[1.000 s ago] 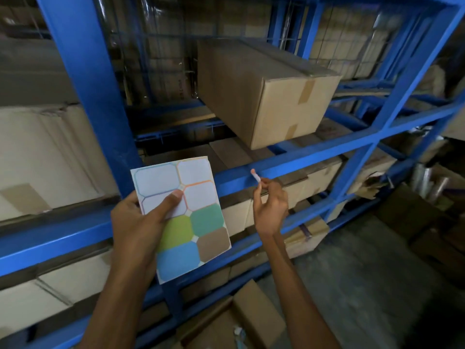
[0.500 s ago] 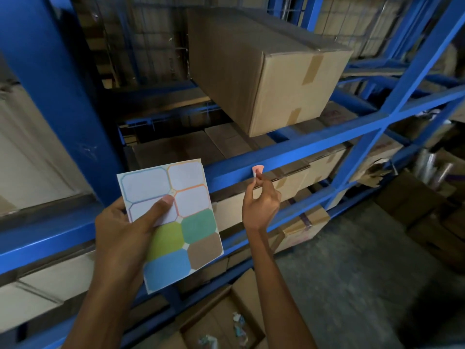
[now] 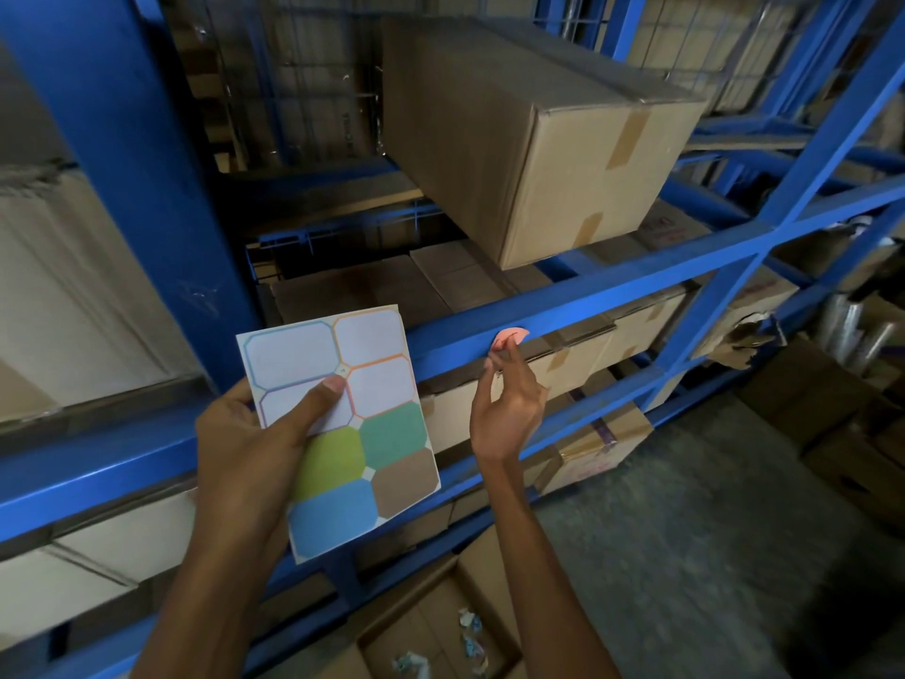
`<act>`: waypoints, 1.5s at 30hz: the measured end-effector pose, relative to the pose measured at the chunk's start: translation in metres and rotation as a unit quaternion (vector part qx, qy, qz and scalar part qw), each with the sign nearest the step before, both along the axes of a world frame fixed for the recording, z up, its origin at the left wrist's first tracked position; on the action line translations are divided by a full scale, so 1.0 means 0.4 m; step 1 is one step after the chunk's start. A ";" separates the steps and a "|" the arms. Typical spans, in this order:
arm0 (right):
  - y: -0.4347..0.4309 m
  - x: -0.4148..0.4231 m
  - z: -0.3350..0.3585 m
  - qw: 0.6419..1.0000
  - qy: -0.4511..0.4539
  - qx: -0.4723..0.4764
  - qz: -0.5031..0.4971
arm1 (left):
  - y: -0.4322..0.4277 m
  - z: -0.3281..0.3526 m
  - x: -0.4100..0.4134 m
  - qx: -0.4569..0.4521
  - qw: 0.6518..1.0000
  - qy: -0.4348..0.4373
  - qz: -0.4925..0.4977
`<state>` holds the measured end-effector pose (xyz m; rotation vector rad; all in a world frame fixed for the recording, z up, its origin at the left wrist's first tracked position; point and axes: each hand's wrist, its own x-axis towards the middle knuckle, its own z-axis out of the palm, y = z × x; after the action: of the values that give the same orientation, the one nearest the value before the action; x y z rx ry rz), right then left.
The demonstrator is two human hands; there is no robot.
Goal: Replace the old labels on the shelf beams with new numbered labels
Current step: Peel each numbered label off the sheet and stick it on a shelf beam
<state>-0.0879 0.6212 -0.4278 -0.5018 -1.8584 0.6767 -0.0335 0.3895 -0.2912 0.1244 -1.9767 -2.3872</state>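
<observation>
Left hand (image 3: 245,448) closed around a label sheet (image 3: 343,423), thumb pressed across its front near the middle, fingers hidden behind. Sheet tilted, upper half showing four pale blanks outlined in blue, orange and purple; lower half carrying green, teal, blue and brown labels. Right hand (image 3: 507,409) raised to the shelf beam (image 3: 612,291), thumb and fingers pinched on the lower edge of a small pink label (image 3: 509,337). Label sitting against the blue front face of the beam, its top rounded; whether fully stuck down or partly lifted, cannot tell. Above the beam, a large taped box (image 3: 538,139) resting on the shelf, its corner jutting past the edge. Behind and below the beam, more cartons (image 3: 587,355) packed on the lower level. At left, a thick blue upright (image 3: 122,139); at right, a second upright crossing the beam. At bottom, an open carton (image 3: 440,629) on the floor with scraps of paper (image 3: 470,629) inside. Concrete floor (image 3: 710,531) at lower right.
</observation>
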 end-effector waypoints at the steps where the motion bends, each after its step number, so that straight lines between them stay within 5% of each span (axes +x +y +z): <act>1: -0.008 0.003 -0.003 1.000 -0.014 0.009 0.006 | 0.001 -0.002 0.000 0.002 1.000 -0.003 0.001; 5: -0.034 0.018 -0.013 0.998 -0.033 0.009 0.049 | 0.000 -0.009 0.001 0.006 1.000 -0.012 0.004; 10: -0.038 0.019 0.003 0.990 0.020 -0.109 0.085 | -0.014 -0.009 0.005 0.010 1.000 -0.017 0.017; 15: -0.037 -0.043 0.023 0.949 -0.132 -0.184 0.217 | -0.031 0.002 0.013 0.023 0.999 -0.017 0.030; 27: -0.023 -0.027 0.061 0.938 -0.240 -0.141 0.207 | -0.029 0.029 0.033 0.034 0.999 -0.004 0.033; 40: -0.056 0.023 0.073 0.910 -0.238 -0.132 0.312 | -0.027 0.060 0.018 0.046 0.998 0.011 0.034; 45: -0.080 0.011 0.097 0.895 -0.219 -0.224 0.317 | -0.029 0.057 0.028 0.047 0.998 0.015 0.032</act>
<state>-0.0835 0.5893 -0.3892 -0.3433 -2.3191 1.5608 -0.0225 0.3778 -0.2686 0.1530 -1.8198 -2.4270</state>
